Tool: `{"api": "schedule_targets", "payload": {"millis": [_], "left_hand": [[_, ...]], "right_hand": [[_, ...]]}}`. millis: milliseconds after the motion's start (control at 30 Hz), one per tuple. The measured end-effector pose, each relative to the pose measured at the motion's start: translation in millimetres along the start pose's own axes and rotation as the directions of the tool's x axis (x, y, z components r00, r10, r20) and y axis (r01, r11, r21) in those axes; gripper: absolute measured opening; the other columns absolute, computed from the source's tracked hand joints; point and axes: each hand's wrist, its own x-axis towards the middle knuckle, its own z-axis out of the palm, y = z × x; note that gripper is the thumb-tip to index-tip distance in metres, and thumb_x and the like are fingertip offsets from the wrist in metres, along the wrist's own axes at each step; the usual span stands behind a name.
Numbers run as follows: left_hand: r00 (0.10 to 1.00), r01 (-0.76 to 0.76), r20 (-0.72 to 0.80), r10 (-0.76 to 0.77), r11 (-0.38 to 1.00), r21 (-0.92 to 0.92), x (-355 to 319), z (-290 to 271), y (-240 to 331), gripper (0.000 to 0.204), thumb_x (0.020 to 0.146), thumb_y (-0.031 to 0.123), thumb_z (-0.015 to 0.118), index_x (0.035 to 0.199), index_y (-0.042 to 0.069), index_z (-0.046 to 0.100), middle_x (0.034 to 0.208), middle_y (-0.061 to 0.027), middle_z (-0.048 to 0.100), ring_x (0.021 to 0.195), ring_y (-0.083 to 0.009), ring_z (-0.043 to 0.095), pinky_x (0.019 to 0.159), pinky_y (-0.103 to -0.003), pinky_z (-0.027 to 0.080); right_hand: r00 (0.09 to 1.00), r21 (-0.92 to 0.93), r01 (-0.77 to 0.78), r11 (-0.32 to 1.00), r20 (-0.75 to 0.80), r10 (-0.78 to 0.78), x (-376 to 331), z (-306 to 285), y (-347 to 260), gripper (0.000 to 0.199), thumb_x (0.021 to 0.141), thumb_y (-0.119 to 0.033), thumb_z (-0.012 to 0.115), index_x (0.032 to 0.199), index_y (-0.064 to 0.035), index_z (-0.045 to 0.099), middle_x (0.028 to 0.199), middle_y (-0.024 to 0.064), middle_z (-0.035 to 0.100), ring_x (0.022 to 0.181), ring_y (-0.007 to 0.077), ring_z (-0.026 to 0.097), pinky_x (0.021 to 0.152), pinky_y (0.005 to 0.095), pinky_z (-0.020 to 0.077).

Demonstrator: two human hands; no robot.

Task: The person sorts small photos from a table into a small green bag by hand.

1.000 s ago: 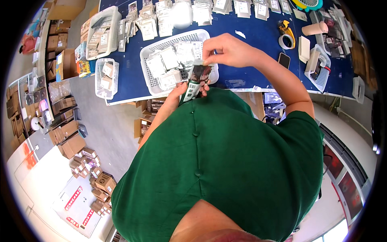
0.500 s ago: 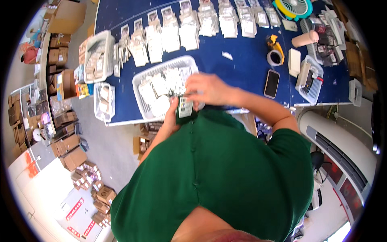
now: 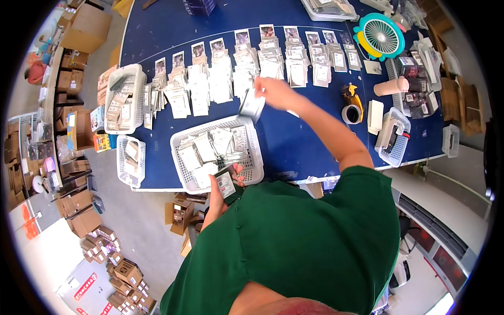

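Observation:
My left hand (image 3: 216, 198) grips a dark flat packet with a white label (image 3: 226, 185), at the near edge of a white plastic basket (image 3: 255, 152). Loose small packets (image 3: 207, 147) are heaped in that basket. Farther out, my right hand (image 3: 275, 93) pinches one thin, shiny packet (image 3: 252, 106) by its upper corner. This packet hangs tilted over the basket's far right corner, just in front of a row of overlapping packet stacks (image 3: 220, 84). Small picture cards (image 3: 242, 37) top several of these columns.
At left stand a filled white basket (image 3: 139, 100) and a smaller one (image 3: 119, 163). To the right lie a tape dispenser (image 3: 352, 113), a pale stack of cards (image 3: 375, 116), a pink cylinder (image 3: 391, 86), a basket with a dark tool (image 3: 401, 149) and a teal fan (image 3: 381, 35).
My right hand has moved from beside my left out toward the stacks, carrying one packet. My left hand still holds a packet. The view has shifted, showing more of the table's far side.

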Motion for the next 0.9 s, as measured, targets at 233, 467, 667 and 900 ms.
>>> {"api": "schedule_targets", "payload": {"millis": [233,467,667,900], "left_hand": [[0.994,-0.104,-0.036,0.104,0.995,0.015,-18.1,13.8,5.0,0.082,0.099,0.064,0.032,0.146,-0.003,0.036,0.140,-0.0174,0.051,0.118,-0.0259,0.058,0.094,-0.037,0.052],[0.993,-0.063,0.098,0.060,0.998,0.027,-22.5,-5.4,13.2,0.070,0.099,0.047,0.044,0.145,-0.006,0.037,0.134,-0.0189,0.056,0.102,-0.0255,0.062,0.089,-0.036,0.053],[0.981,-0.106,0.179,0.079,0.984,0.146,-33.6,9.9,22.8,0.076,0.086,0.039,0.063,0.142,-0.007,0.040,0.125,-0.0157,0.059,0.110,-0.0225,0.060,0.095,-0.034,0.050],[0.963,-0.109,0.267,0.015,0.935,0.337,-55.7,-7.2,29.3,0.072,0.081,0.042,0.070,0.132,-0.004,0.050,0.120,-0.0141,0.061,0.106,-0.0218,0.063,0.091,-0.033,0.052]], "right_hand": [[0.952,-0.635,-0.246,0.732,-0.298,0.061,104.7,51.8,144.4,0.036,0.082,-0.011,0.067,0.113,-0.0018,0.052,0.109,0.0187,0.060,0.100,0.0319,0.067,0.073,0.0406,0.0602],[0.920,-0.417,-0.061,0.907,-0.377,-0.111,66.4,75.0,93.5,0.039,0.088,-0.021,0.066,0.123,-0.0052,0.058,0.131,0.0185,0.056,0.104,0.0302,0.065,0.079,0.0398,0.0569],[0.815,0.665,0.158,0.730,0.329,-0.476,-65.7,65.2,-120.0,0.011,0.089,-0.011,0.068,0.097,-0.0025,0.068,0.090,0.0044,0.064,0.077,0.0104,0.062,0.070,0.0306,0.0518],[0.804,0.625,0.037,0.779,0.444,-0.395,-122.3,63.1,-165.6,0.009,0.086,-0.008,0.071,0.090,-0.0009,0.069,0.089,0.0043,0.062,0.080,0.0122,0.063,0.070,0.0281,0.0501]]}}
